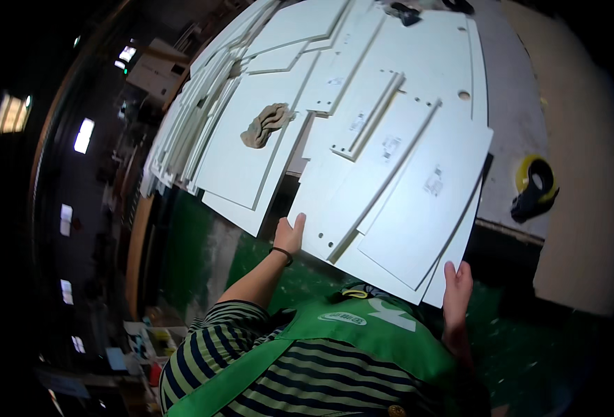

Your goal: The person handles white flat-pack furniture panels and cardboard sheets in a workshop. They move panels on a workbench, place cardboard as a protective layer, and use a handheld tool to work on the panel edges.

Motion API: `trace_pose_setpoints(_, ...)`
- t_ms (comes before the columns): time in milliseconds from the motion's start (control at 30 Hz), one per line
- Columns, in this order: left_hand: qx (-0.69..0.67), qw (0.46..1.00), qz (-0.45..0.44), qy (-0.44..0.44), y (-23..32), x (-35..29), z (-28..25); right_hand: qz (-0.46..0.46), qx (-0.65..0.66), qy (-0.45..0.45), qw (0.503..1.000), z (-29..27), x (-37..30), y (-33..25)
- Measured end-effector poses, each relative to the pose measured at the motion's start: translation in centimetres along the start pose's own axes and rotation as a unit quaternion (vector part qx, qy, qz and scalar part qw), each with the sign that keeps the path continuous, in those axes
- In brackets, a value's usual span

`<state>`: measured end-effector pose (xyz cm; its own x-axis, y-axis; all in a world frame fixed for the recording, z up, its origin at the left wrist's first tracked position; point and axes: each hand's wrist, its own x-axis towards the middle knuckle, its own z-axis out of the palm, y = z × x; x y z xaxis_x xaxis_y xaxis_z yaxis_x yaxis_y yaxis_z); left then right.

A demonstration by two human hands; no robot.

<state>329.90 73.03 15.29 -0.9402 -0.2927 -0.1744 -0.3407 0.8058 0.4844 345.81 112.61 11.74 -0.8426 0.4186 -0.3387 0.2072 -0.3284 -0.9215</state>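
Lying between hands (291, 235) (457, 283), white panels (425, 201)

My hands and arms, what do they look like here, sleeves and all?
Both the left hand and right hand are bare, with no gloves. A thin dark band circles the left wrist. The left sleeve has dark navy and pale green stripes and leaves the forearm uncovered. The right sleeve is too shadowed to make out.
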Motion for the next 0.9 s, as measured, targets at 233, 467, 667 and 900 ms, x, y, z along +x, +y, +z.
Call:
trace_pose_setpoints(233,0.023,1.000,-0.013,0.012,0.7,-0.7,-0.2,-0.073,-0.268,0.064,0.958,-1.2,0.7,-2.9)
trace_pose_setpoints(467,-0.014,0.982,0.183,-0.043,-4.6,-1.6,-3.0,-0.279,-0.373,-0.025,0.884,14.1,0.4,-8.9)
trace_pose_setpoints(667,-0.103,0.981,0.095,-0.132,-17.5,-1.3,-8.4,-0.269,-0.346,-0.261,0.860,33.4,-4.4,-5.2)
trace_pose_setpoints(900,-0.065,0.993,0.039,0.088,-27.7,5.1,-15.0,-0.165,-0.371,-0.361,0.840,43.1,-6.8,-0.9)
